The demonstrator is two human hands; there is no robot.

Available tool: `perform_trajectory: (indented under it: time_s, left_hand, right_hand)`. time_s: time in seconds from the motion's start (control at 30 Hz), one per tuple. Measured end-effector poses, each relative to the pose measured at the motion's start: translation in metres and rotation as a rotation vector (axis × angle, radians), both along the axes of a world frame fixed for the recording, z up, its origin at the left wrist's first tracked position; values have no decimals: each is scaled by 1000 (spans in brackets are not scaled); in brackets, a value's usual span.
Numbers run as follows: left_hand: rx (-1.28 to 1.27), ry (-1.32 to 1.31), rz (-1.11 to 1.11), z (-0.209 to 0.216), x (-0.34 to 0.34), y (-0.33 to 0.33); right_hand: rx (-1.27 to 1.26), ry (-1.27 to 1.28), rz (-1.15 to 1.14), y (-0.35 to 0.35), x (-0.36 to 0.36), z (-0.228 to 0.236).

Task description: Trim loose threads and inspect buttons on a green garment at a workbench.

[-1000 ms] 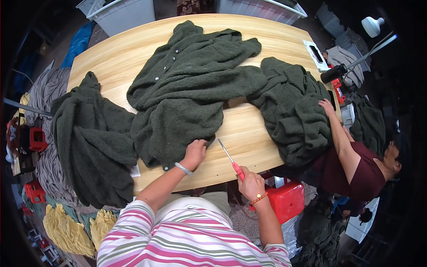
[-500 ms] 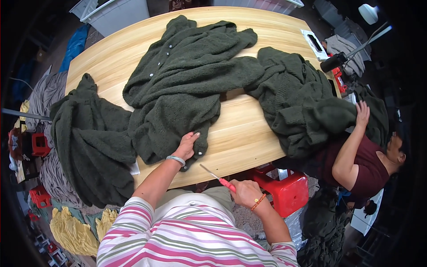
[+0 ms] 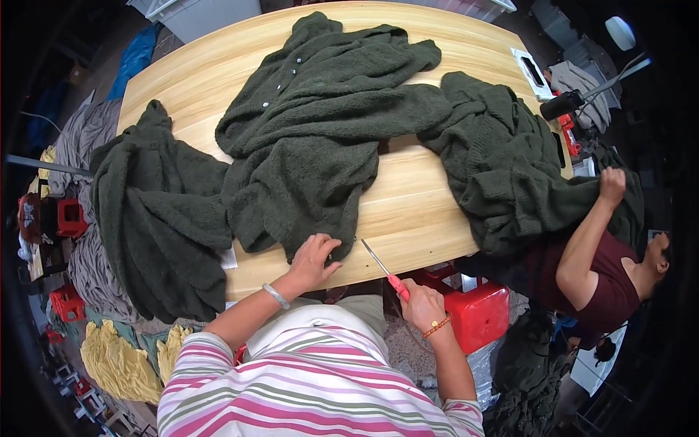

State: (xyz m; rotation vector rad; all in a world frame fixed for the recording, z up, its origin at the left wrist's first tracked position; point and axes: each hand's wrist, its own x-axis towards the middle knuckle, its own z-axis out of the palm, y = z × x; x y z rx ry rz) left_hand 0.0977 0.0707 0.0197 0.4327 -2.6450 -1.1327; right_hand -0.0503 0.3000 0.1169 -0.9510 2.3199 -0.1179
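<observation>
Lying spread on the wooden table (image 3: 408,218), centre: dark green cardigan (image 3: 313,146), buttoned, its near hem at the table's front edge under the left hand (image 3: 313,260), palm down, fingers spread flat on the knit. Right hand (image 3: 422,304), just off the table's front edge: closed round red-handled scissors (image 3: 386,271), blades over the tabletop beside the hem

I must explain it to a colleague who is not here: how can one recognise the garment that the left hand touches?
On the wooden table lie three dark green fleecy garments. The left hand presses the middle garment; it alone shows a row of small pale buttons.
</observation>
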Motion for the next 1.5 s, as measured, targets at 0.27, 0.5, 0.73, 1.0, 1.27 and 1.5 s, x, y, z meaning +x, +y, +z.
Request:
perform_trajectory:
  time_s: [0.27, 0.5, 0.73, 1.0, 1.27, 1.5]
  left_hand:
    - [210, 48, 146, -61, 12, -6]
    - [248, 9, 144, -60, 14, -10]
    - [152, 55, 93, -34, 29, -17]
    - [-60, -15, 128, -38, 80, -19]
    - [-165, -67, 128, -44, 58, -19]
    - [-142, -34, 140, -55, 60, -16]
  right_hand:
    - [22, -87, 188, 0, 29, 0]
    - [-31, -51, 203, -18, 38, -2]
    - [-31, -77, 134, -19, 33, -6]
    - [-71, -49, 190, -18, 45, -8]
    - [-29, -60, 309, -35, 53, -19]
    - [-123, -96, 381, -42, 58, -22]
